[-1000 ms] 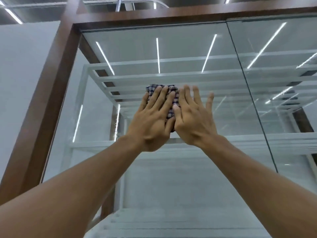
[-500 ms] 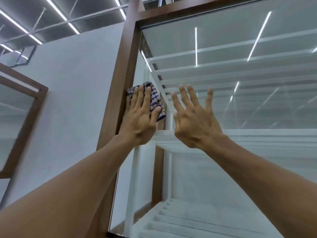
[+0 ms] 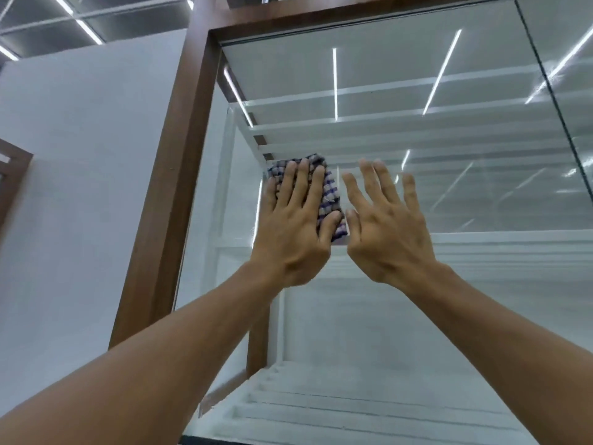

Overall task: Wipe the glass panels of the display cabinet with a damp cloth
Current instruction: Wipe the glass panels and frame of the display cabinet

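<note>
Left hand [image 3: 288, 239] pressing checked cloth [image 3: 330, 195] to glass [image 3: 401, 75], right hand [image 3: 385, 239] spread

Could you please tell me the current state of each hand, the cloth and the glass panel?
left hand: open, straight fingers pressing the cloth flat to the glass panel.
right hand: open, fingers spread, holding nothing, just right of the cloth.
cloth: folded, pinned against the glass panel under the left hand; dampness cannot be told.
glass panel: upright in its wooden frame, reflecting ceiling lights.
</note>
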Action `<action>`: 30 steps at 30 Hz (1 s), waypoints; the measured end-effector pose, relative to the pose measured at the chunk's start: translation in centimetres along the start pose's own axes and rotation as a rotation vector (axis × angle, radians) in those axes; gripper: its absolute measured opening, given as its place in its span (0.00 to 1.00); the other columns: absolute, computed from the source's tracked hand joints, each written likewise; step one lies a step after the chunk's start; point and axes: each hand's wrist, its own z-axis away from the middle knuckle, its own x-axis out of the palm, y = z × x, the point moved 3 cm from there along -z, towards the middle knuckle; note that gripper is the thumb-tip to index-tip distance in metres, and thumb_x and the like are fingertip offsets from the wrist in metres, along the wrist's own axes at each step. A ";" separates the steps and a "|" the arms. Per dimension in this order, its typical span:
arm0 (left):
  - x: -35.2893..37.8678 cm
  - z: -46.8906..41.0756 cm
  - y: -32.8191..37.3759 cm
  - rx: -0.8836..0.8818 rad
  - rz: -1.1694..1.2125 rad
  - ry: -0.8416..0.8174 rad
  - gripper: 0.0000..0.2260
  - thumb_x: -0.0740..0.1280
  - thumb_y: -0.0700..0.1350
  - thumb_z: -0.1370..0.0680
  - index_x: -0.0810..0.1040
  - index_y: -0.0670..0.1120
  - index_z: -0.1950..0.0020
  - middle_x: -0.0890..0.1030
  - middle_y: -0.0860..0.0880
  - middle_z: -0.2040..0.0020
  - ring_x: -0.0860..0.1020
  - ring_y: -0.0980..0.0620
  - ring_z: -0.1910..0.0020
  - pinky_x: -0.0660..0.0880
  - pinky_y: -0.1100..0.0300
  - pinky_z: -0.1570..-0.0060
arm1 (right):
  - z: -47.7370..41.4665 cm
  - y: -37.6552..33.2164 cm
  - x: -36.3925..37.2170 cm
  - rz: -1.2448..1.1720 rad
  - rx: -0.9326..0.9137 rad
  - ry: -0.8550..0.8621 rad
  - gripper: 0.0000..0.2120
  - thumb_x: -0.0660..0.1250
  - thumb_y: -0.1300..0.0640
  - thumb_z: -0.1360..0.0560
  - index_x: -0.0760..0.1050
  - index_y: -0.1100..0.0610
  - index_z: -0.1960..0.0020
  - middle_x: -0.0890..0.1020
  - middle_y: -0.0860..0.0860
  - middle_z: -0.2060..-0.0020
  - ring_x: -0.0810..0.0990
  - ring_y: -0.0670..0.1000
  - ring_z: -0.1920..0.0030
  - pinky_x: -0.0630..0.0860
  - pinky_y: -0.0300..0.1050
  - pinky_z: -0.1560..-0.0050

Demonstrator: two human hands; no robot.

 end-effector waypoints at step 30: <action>6.3 -5.3 25.2 0.376 -0.012 -0.129 0.30 0.41 0.57 0.14 0.38 0.43 0.16 0.37 0.44 0.16 0.33 0.47 0.18 0.35 0.44 0.20 | 10.0 21.9 -7.9 -0.072 0.220 0.143 0.30 0.46 0.56 0.19 0.48 0.62 0.18 0.50 0.57 0.17 0.44 0.50 0.17 0.41 0.48 0.18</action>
